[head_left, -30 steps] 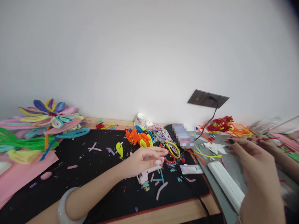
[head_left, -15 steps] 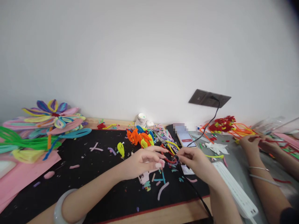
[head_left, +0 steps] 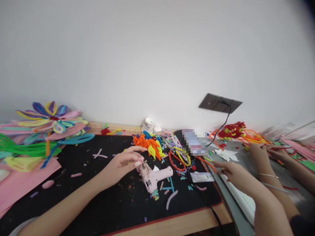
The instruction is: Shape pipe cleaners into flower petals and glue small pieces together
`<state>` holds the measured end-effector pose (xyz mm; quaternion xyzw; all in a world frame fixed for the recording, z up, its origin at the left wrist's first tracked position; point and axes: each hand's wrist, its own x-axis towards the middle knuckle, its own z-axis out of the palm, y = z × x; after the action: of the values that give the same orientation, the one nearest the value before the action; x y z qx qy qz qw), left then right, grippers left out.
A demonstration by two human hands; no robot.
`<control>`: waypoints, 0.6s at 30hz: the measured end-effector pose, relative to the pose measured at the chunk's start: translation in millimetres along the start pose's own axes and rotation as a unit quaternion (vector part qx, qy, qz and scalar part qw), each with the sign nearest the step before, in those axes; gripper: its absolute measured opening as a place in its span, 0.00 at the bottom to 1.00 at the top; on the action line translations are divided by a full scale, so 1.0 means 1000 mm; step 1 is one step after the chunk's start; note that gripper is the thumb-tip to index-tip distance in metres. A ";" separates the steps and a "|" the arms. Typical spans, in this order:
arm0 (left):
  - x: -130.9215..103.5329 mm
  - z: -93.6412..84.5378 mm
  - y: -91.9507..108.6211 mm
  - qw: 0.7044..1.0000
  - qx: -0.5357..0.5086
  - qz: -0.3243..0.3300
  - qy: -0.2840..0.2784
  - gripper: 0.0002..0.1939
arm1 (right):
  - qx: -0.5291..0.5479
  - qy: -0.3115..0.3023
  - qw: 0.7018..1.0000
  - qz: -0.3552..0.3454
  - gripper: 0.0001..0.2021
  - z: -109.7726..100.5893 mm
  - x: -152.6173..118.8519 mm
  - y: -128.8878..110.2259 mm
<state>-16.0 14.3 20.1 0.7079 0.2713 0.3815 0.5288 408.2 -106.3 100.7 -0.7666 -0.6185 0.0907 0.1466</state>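
Note:
A small pink piece [head_left: 140, 160] is pinched between the thumb and fingertips of my left hand [head_left: 125, 164], over the black mat. Just right of it lies a pink glue gun [head_left: 155, 177] on its side. My right hand [head_left: 233, 172] is over the grey surface, above a white power strip [head_left: 242, 196], fingers reaching left; what its fingertips hold, if anything, is too small to name. An orange stem [head_left: 208, 163] lies just left of those fingertips. Between the hands are a white packet [head_left: 202, 177] and a black cable [head_left: 205, 201].
Orange and yellow loops [head_left: 147, 146] are heaped at the mat's back, near a phone [head_left: 194, 142]. A large fuzzy flower [head_left: 52, 123] and green stems [head_left: 27, 147] fill the left. At right, another person's hands [head_left: 261, 155] hold a red stem.
My left hand has moved left, uncovering the glue gun. My right hand has let go of the black cable and moved right, above the power strip.

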 end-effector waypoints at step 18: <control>-0.009 -0.057 -0.002 0.975 0.105 0.004 0.193 0.18 | 0.001 0.032 0.999 0.010 0.10 -0.010 0.013 -0.063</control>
<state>-68.7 38.7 24.0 0.6736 0.4041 0.4827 0.3873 356.5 -82.9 131.5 -0.7751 -0.6059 0.0683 0.1659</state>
